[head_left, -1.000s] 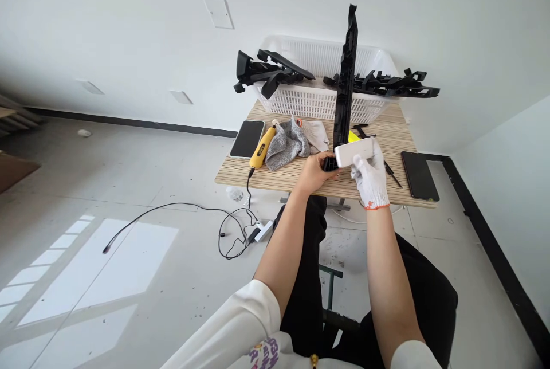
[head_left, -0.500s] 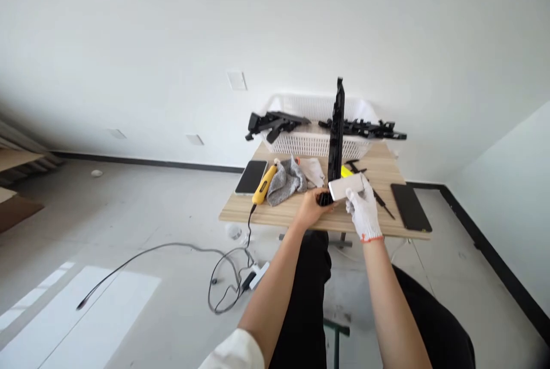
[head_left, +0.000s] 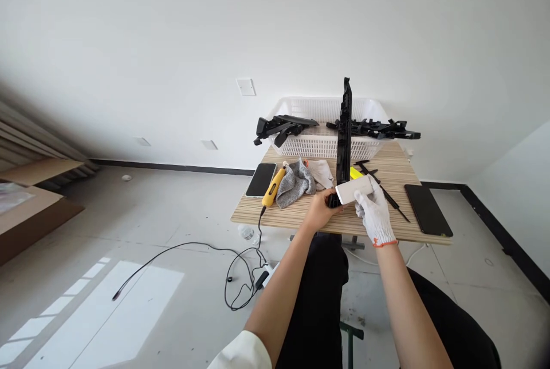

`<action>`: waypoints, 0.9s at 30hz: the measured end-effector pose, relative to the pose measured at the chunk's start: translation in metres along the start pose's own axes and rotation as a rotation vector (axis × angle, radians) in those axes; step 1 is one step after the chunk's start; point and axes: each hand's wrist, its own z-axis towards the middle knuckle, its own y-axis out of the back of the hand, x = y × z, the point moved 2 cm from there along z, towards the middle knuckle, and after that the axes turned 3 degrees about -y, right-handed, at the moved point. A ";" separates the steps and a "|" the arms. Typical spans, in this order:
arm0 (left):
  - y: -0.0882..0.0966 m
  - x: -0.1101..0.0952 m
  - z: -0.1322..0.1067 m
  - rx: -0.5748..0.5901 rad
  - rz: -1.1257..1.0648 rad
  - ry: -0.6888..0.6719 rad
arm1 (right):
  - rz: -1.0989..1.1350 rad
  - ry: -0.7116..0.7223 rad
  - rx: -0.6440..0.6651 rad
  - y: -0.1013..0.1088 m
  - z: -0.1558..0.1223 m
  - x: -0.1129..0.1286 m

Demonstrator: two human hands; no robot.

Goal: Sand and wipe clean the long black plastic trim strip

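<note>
My bare left hand (head_left: 320, 210) is closed around the lower end of a long black plastic part (head_left: 344, 140), which stands upright over the front of the table. In a white knitted glove with an orange cuff, my right hand (head_left: 374, 211) grips a pale, flat rectangular block (head_left: 354, 190). The block lies against or just in front of the part's lower end; I cannot tell whether they touch. Behind my right hand are a yellow object (head_left: 356, 173) and a black caliper-like tool (head_left: 389, 198).
A white plastic basket (head_left: 309, 144) at the back holds several black plastic parts (head_left: 286, 126). A phone (head_left: 261, 180), a corded yellow tool (head_left: 274, 187) and a grey cloth (head_left: 295, 184) lie left. Another dark, flat device (head_left: 428, 209) sits at the right edge. Cables (head_left: 193, 244) trail over the floor.
The camera has turned slightly left, so the whole scene sits further right. Both hands keep their grips, with little visible movement relative to the table.
</note>
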 end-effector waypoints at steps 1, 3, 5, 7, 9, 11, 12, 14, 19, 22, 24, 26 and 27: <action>0.000 0.000 -0.001 0.006 -0.001 -0.004 | 0.002 0.002 -0.005 0.000 0.000 0.000; 0.000 0.001 -0.003 0.017 0.023 -0.026 | 0.005 -0.001 -0.007 0.001 -0.001 0.000; -0.001 0.002 -0.005 0.020 0.085 -0.054 | 0.003 -0.005 0.004 0.001 -0.002 0.000; -0.001 0.003 -0.007 0.018 0.138 -0.068 | -0.001 -0.005 0.019 0.001 -0.001 0.000; -0.001 0.003 -0.007 0.008 0.152 -0.064 | 0.000 -0.001 0.026 0.001 -0.001 0.000; 0.000 0.003 -0.006 -0.004 0.131 -0.050 | 0.005 -0.003 0.030 0.000 0.001 -0.001; 0.001 0.003 -0.005 -0.010 0.118 -0.042 | 0.006 -0.007 0.032 0.000 0.001 -0.001; 0.003 0.002 -0.004 -0.016 0.100 -0.025 | 0.006 -0.022 0.039 0.000 0.001 -0.002; 0.007 -0.003 -0.007 0.010 0.098 -0.019 | -0.016 -0.064 0.050 0.001 -0.004 0.001; 0.006 -0.003 -0.011 0.005 0.127 -0.030 | -0.038 -0.068 0.037 0.002 -0.008 0.002; 0.004 -0.002 -0.012 -0.004 0.128 -0.045 | -0.032 -0.077 0.040 0.002 -0.008 0.002; 0.003 0.000 -0.011 -0.020 0.162 -0.049 | -0.008 -0.094 0.057 0.003 -0.007 0.001; 0.003 0.000 -0.011 -0.026 0.193 -0.043 | 0.008 -0.099 0.065 0.004 -0.006 0.001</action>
